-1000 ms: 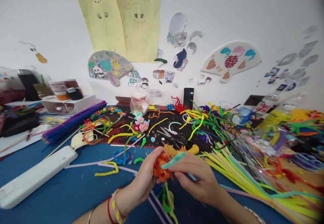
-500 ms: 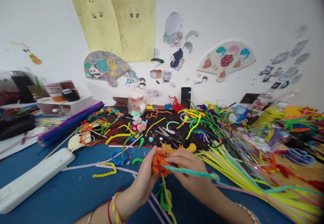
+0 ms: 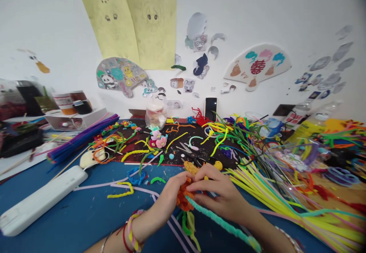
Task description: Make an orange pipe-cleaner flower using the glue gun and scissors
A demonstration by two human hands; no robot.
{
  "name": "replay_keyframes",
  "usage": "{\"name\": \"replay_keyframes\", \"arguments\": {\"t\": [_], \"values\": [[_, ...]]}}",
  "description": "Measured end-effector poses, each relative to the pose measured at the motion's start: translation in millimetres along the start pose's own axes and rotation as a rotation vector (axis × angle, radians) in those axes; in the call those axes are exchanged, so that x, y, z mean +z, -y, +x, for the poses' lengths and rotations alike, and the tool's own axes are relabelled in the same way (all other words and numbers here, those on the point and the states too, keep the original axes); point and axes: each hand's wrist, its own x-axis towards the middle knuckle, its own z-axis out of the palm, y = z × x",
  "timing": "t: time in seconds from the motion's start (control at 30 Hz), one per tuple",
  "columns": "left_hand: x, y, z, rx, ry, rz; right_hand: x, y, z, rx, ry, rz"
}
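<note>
Just above the blue tabletop, my left hand (image 3: 170, 195) is closed around an orange pipe-cleaner flower (image 3: 183, 201), whose left side it covers. My right hand (image 3: 221, 192) meets it from the right, its bent fingers pressed to the flower's upper right side. A turquoise pipe cleaner (image 3: 223, 219) runs from the flower down to the lower right, under the right hand. Below the flower are a green leaf-like piece (image 3: 186, 224) and a pale yellow-green strip (image 3: 192, 228); whether they join it I cannot tell. The fingertips partly hide one another.
A white power strip (image 3: 42, 197) lies at the left. Yellow pipe cleaners (image 3: 274, 194) spread along the right. Behind my hands are scissors (image 3: 185, 149), a pink flower bunch (image 3: 158, 140) and a plastic-wrapped cup (image 3: 156, 116). A phone (image 3: 211, 109) leans on the wall.
The turquoise pipe cleaner has swung from nearly level to slanting down right. My right hand's fingers have shifted up over the orange flower, covering more of it.
</note>
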Motion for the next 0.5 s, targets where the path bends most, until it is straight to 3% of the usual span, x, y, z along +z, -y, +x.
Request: {"name": "replay_keyframes", "arguments": {"t": [0.17,0.33,0.4,0.5], "values": [[-6.7,3,2,0.115,0.137,0.313,-6,4,1,0.088,0.124,0.085],[-12.4,6,2,0.259,0.245,0.640,-6,9,3,0.205,0.137,0.160],[-13.6,9,2,0.241,0.228,0.646,-4,10,2,0.268,0.119,0.185],[-15.0,15,1,0.150,0.090,0.572,1,8,1,0.356,0.067,0.211]]}}
